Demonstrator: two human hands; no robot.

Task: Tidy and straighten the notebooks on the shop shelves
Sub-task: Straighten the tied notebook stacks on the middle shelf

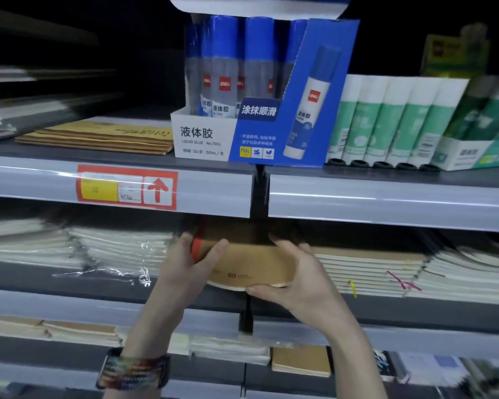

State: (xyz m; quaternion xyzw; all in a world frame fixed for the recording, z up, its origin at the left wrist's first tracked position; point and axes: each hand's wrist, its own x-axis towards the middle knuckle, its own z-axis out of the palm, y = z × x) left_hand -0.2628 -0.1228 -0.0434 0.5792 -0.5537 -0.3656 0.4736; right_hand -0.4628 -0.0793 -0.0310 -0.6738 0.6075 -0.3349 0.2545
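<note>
at centre frame, left hand (185, 263) and right hand (297, 279) clamp curled fingers around a brown notebook stack (248, 263), apparently to square it on the middle shelf (69, 305).

Left hand (182, 272), right hand (297, 280) (fingers (280, 241) curled)

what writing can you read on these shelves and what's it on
"液体胶", "LIQUID GLUE No.7302", "24支 50mL/支": white front of the glue box.
"涂抹顺滑", "PVAL": the box's blue panel.
"deli": red logos on the glue bottles.
"60": cover of the brown notebook.
Too blurred to read: price tag, green glue sticks.
</note>
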